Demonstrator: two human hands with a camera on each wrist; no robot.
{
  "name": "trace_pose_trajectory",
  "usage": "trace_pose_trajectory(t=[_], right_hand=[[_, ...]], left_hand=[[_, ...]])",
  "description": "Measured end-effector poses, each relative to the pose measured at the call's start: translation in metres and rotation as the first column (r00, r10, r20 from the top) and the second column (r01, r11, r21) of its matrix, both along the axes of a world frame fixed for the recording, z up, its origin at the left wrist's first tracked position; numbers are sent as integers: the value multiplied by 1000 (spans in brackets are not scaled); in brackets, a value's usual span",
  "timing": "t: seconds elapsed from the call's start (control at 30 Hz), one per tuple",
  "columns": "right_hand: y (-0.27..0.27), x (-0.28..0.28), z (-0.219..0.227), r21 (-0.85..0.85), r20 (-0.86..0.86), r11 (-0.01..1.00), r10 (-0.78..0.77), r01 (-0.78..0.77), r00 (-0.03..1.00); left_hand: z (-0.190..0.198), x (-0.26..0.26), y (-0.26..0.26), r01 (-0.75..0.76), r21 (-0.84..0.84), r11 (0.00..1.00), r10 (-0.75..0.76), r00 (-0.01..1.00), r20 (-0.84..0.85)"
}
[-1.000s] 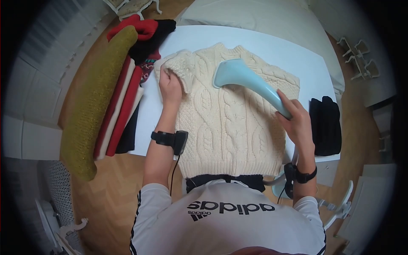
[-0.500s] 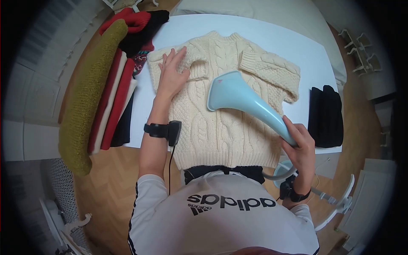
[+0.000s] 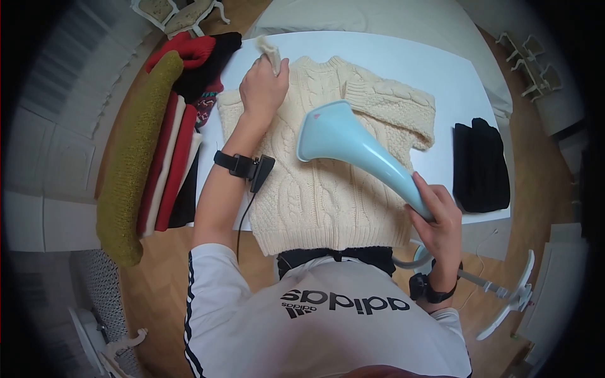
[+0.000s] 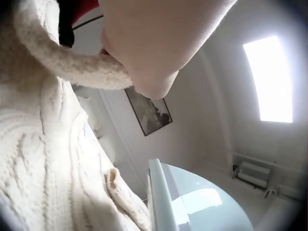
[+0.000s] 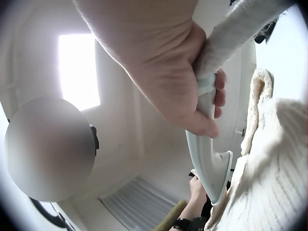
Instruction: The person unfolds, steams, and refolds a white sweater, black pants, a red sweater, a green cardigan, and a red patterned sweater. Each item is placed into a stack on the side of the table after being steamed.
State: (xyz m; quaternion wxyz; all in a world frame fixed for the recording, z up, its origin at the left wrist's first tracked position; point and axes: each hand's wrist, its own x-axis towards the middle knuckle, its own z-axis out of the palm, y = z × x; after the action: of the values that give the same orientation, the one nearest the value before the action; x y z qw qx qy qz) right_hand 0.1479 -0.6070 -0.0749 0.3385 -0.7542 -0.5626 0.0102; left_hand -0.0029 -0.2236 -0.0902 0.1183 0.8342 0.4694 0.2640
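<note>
A cream cable-knit sweater (image 3: 328, 208) lies spread on the white table, one sleeve (image 3: 394, 110) folded in across its chest at the right. My left hand (image 3: 265, 88) grips the other sleeve's cuff (image 3: 269, 51) and holds it up near the collar; in the left wrist view that sleeve (image 4: 72, 67) runs as a raised band up to the hand. My right hand (image 3: 441, 220) is wrapped around the handle of a light blue garment steamer (image 3: 353, 142). Its wide head hangs over the middle of the sweater. From the handle's end a pale hose (image 5: 236, 36) leads off in the right wrist view.
Left of the sweater, folded knitwear (image 3: 170, 170) is stacked at the table edge, with a mustard-green knit (image 3: 135, 151) along it. Folded black clothing (image 3: 480, 167) lies on the right of the white table (image 3: 435, 69). A white stand (image 3: 510, 296) is on the floor at right.
My left hand let go of the sleeve, spread flat over it, then took its cuff and lifted it toward the collar. The steamer head moved left and toward the body, uncovering the folded right sleeve.
</note>
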Motion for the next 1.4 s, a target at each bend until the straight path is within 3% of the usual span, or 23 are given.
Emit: trace_pose_trajectory(t=[0.07,0.1,0.17,0.2,0.27,0.37,0.4,0.47,0.63,0.73,0.77,0.83,0.97,1.03,1.07,1.13,1.23,1.4], right_hand=[[11,-7,-3,-11,-15,999,42,-42,999],[14,-8,-4,-19,-22,999,35,-35,999],[17,-8,-7,-134,73,989,70,-59,995],[14,-7,-8,-153,57,986,81,-71,995],[0,-1,-7,-144,2,986,80,-79,997],[-38,16,1,-160,-113,985,45,-63,993],[-53,22,7,-185,-174,982,8,-41,985],[-83,26,20,-235,-196,972,-79,31,977],[-104,20,31,-183,-227,983,-74,31,971],[-71,4,15,-137,-251,968,173,-212,952],[-63,-2,15,-139,-244,970,163,-200,956],[-54,-7,18,-316,-206,893,265,-321,942],[-83,15,27,-256,-304,919,219,-301,927],[-115,29,34,-276,-324,956,6,-101,946],[-125,33,39,-282,-319,954,1,-96,948],[-136,35,49,-252,-211,964,-141,85,967],[-125,33,45,-222,-194,962,-205,160,959],[-115,27,35,-265,-263,962,-139,68,955]], left_hand=[[-23,-6,2,166,204,965,-157,986,-58],[-36,-10,2,174,195,965,-164,984,-64],[-53,-18,2,522,113,845,-500,848,-178],[-60,-20,5,522,109,846,-501,847,-176],[-68,-22,12,509,-222,832,-462,856,234],[-80,-30,19,462,-371,805,-337,872,355],[-85,-32,20,458,-375,806,-328,873,361],[-91,-35,21,528,-209,823,-449,830,331],[-79,-38,3,494,-120,861,-472,864,175],[-76,-36,1,501,-100,860,-483,861,159],[-76,-36,1,495,-94,864,-476,863,168],[-77,-37,0,496,-77,865,-482,863,151],[-87,-38,8,501,-25,865,-497,863,85],[-88,-39,9,500,-35,865,-495,863,101],[-88,-39,9,500,-47,865,-494,863,105],[-88,-39,9,501,-63,863,-491,862,128],[-85,-39,9,500,-93,861,-484,862,151],[-86,-40,9,510,-106,854,-487,854,181]])
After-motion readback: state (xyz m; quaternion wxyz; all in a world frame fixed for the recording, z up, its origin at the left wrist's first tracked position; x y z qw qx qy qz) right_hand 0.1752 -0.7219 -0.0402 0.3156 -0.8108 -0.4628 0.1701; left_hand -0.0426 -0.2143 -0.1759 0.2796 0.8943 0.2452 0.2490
